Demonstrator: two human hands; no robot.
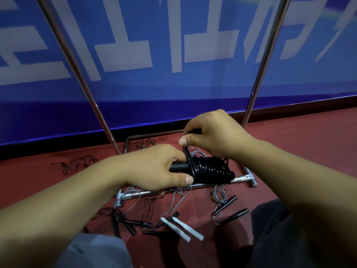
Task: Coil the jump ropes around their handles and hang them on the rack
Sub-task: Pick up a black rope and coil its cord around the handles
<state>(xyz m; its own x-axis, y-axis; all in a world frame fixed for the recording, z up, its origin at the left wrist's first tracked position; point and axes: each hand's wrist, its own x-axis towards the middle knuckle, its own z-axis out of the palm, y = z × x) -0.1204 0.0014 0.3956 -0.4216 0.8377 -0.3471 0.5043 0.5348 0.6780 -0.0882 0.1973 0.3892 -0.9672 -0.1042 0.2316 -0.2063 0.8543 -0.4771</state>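
Note:
A black jump rope [208,168] is wound in tight coils around its black handles, held above the rack's base. My left hand [154,167] grips the handle end on the left of the coil. My right hand [212,132] pinches the rope's loose end just above the coil, thumb and fingers closed on it. The metal rack [258,74] has two slanted poles rising to the top of the view and a chrome base bar [135,194] on the floor. Several loose jump ropes lie below, one with white handles [183,229] and others with black handles [231,215].
The floor [309,142] is red. A blue banner wall [173,84] with large white characters stands right behind the rack. Thin brown ropes [77,163] lie tangled on the floor at the left. My knees [280,229] frame the bottom of the view.

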